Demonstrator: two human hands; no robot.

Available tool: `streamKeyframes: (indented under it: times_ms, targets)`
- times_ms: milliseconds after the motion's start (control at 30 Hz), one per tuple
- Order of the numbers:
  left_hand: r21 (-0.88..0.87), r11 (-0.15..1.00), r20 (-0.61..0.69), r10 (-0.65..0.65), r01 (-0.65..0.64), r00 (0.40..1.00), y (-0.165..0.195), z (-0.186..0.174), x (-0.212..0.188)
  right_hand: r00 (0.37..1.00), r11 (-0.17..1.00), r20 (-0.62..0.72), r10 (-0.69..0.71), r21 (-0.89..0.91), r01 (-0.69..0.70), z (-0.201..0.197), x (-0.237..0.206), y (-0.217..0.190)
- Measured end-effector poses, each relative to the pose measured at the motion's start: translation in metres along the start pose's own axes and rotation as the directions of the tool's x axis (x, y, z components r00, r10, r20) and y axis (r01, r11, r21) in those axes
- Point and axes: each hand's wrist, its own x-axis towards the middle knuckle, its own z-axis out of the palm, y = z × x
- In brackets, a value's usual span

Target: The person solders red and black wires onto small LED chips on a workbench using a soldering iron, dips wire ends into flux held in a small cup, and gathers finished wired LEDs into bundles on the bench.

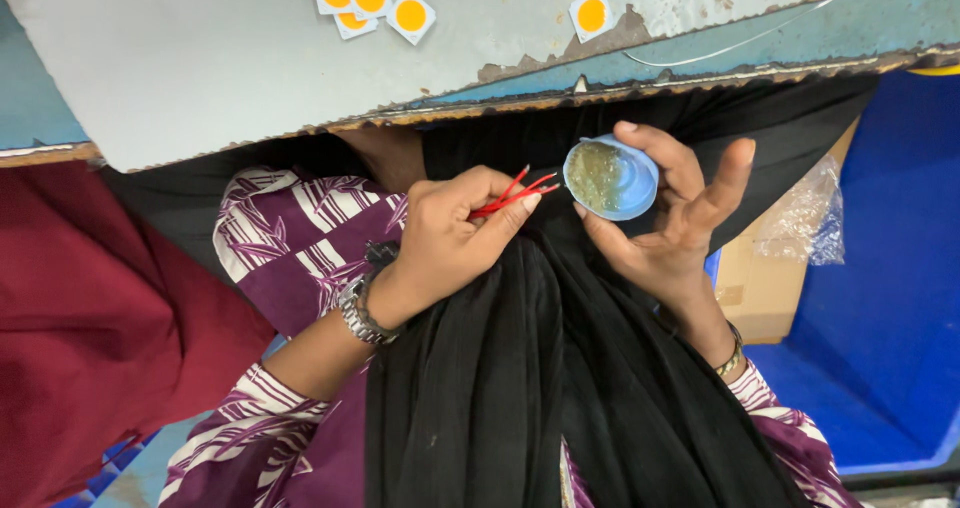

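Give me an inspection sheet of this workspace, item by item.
Surface: worn grey table top with a chipped front edge.
Job's things: small blue cup with greenish paste inside; thin red wires.
Clutter: four square chips with orange discs near the table's far edge.
Fingers: left hand pinches the red wires; right hand holds the blue cup by its rim.
Cables: a thin white wire lies on the table.
Surroundings: blue bin, clear plastic bag, cardboard box, red cloth.

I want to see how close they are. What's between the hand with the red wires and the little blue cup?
Only black cloth behind a small gap; the red wires in the left hand nearly reach the blue cup in the right hand. Head view.
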Motion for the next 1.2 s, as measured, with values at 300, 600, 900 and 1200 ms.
streamKeyframes:
  times_ms: [300, 600, 900, 1200]
  targets:
    - [-0.445, 0.814, 0.135, -0.351, 0.373, 0.927, -0.021, 0.006, -0.001, 0.999, 0.997, 0.022, -0.045, 0.061, 0.044, 0.004, -0.002, 0.003]
    - [-0.582, 0.628, 0.216, -0.492, 0.516, 0.843, -0.038, 0.009, 0.001, 0.987, 0.986, 0.06, -0.147, 0.089, 0.141, 0.005, -0.003, 0.006]
    - [-0.543, 0.718, 0.176, -0.41, 0.436, 0.895, -0.029, 0.003, 0.002, 0.998, 0.998, 0.046, -0.044, 0.039, 0.042, -0.001, -0.004, 0.002]
    - [0.447, 0.782, 0.079, 0.449, -0.434, 0.89, -0.007, -0.014, 0.006, 0.983, 0.95, 0.08, 0.166, 0.253, -0.181, -0.005, -0.01, -0.001]
